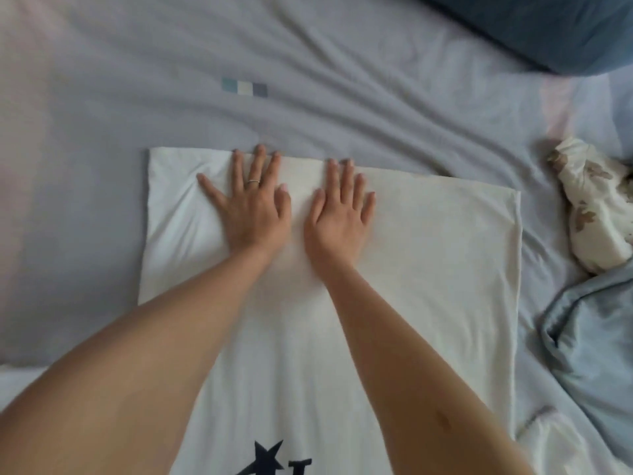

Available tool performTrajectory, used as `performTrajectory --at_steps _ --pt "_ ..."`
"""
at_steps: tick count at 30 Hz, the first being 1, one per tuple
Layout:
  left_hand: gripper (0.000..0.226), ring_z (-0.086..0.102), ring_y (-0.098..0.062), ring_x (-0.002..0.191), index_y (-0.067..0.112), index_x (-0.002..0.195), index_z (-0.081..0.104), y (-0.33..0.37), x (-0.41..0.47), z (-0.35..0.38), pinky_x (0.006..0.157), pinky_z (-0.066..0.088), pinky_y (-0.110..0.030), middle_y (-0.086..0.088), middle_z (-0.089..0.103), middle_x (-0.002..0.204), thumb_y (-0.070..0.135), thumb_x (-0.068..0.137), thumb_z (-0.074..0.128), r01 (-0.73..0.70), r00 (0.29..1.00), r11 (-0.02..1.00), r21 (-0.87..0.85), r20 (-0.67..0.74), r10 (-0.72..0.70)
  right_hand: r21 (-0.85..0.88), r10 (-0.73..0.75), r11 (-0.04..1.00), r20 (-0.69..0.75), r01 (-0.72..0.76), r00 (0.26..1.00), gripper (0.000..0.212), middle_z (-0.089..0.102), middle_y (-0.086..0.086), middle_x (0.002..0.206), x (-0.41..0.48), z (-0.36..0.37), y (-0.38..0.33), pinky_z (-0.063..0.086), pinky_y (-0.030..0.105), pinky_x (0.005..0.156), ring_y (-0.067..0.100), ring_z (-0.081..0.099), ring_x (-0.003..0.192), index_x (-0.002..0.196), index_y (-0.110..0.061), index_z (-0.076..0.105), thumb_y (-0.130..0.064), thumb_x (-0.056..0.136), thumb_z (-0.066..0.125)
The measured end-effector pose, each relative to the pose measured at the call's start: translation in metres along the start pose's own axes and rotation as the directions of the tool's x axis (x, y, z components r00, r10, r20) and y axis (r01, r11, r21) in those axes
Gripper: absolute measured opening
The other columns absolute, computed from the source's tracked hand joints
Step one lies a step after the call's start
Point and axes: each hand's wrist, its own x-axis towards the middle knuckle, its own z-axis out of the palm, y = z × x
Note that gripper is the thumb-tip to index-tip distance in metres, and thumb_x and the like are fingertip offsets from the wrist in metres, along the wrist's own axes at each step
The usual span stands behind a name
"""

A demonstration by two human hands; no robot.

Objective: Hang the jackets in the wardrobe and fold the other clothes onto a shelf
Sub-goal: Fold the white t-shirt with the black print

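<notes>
Shirt, white and smooth, folded to a rectangle, lay flat on the wrinkled grey-blue bed. Left grip and right grip pressed it side by side, fingers straight, holding nothing. Crumpled floral cloth and glossy blue cloth lay apart at right.

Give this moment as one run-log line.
step: pressing | left hand: flat on white garment | right hand: flat on garment | under: grey bedsheet
</notes>
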Motion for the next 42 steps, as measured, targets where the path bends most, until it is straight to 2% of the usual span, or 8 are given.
performTrajectory --at_steps 6,11,15,18,27,33,38,42 --pt "0.048 0.028 -0.021 0.141 0.024 0.129 0.056 -0.039 0.000 -0.007 0.113 0.005 -0.051 -0.002 0.038 0.150 0.022 0.082 0.047 0.036 0.985 0.963 -0.266 -0.156 -0.080 -0.055 -0.018 0.998 -0.090 0.013 0.996 0.059 0.009 -0.007 0.160 0.005 0.011 0.011 -0.003 0.039 0.117 0.017 0.008 0.147 0.152 -0.032 0.015 -0.035 0.093 0.023" --pt "0.067 0.042 -0.031 0.127 0.013 0.134 0.044 -0.118 0.034 -0.044 0.104 0.029 -0.038 -0.017 0.045 0.137 0.045 0.079 0.067 0.520 0.839 0.816 -0.253 -0.028 -0.543 -0.054 -0.022 0.998 -0.078 0.017 0.997 0.064 0.009 -0.006 0.160 0.005 0.016 0.003 -0.002 0.040 0.118 0.017 0.008 0.147 0.152 -0.031 0.016 -0.035 0.089 0.022" --pt "0.019 0.058 -0.018 0.076 0.008 0.094 0.063 -0.143 0.049 -0.060 0.065 0.043 -0.030 -0.008 0.062 0.086 0.026 0.087 0.065 0.433 0.901 0.736 -0.520 0.237 -0.363 -0.062 -0.024 0.998 -0.089 0.019 0.996 0.065 0.012 -0.005 0.160 0.005 0.016 -0.001 0.000 0.042 0.118 0.019 0.011 0.147 0.151 -0.030 0.018 -0.035 0.086 0.025" --pt "0.017 0.059 -0.023 0.082 0.003 0.095 0.061 -0.141 0.048 -0.069 0.067 0.039 -0.032 -0.012 0.063 0.089 0.017 0.095 0.052 0.249 0.968 0.834 -0.493 0.115 -0.221 -0.080 -0.027 0.997 -0.106 0.018 0.994 0.065 0.014 -0.004 0.159 0.006 0.017 -0.001 0.001 0.042 0.117 0.020 0.013 0.146 0.151 -0.029 0.020 -0.034 0.086 0.026" --pt "0.033 0.064 -0.044 0.070 0.007 0.110 0.057 -0.161 0.045 -0.046 0.051 0.038 -0.040 -0.023 0.066 0.084 0.028 0.095 0.037 -0.120 0.982 0.979 0.166 -0.127 0.142 -0.088 -0.041 0.996 -0.146 0.029 0.988 0.066 0.018 -0.002 0.159 0.007 0.020 0.002 0.004 0.043 0.117 0.021 0.017 0.145 0.150 -0.028 0.022 -0.034 0.084 0.025" --pt "0.048 0.049 -0.035 0.115 0.016 0.133 0.045 -0.148 0.038 -0.050 0.094 0.033 -0.043 -0.014 0.052 0.128 0.029 0.088 0.051 0.124 0.971 0.988 0.093 -0.216 -0.102 -0.087 -0.041 0.996 -0.123 0.030 0.992 0.067 0.017 -0.002 0.159 0.004 0.019 0.001 0.004 0.043 0.117 0.021 0.016 0.145 0.150 -0.029 0.021 -0.035 0.084 0.023" --pt "0.058 0.026 -0.026 0.142 0.019 0.147 0.031 -0.132 -0.010 -0.041 0.114 0.012 -0.052 -0.005 0.031 0.153 0.040 0.093 0.035 -0.759 0.650 0.627 0.176 0.149 0.745 -0.113 -0.024 0.994 -0.106 0.012 0.994 0.066 0.016 -0.002 0.159 0.004 0.021 0.001 0.005 0.045 0.117 0.021 0.017 0.145 0.151 -0.030 0.019 -0.035 0.085 0.024" --pt "0.070 0.008 -0.023 0.147 0.028 0.151 0.007 -0.169 0.024 -0.040 0.110 0.009 -0.066 0.001 0.007 0.160 0.057 0.089 0.017 -0.376 0.920 0.858 0.351 0.253 0.300 -0.121 -0.027 0.992 -0.102 0.015 0.994 0.066 0.014 -0.002 0.159 0.007 0.020 0.000 0.005 0.045 0.116 0.021 0.016 0.145 0.151 -0.030 0.017 -0.036 0.086 0.024"
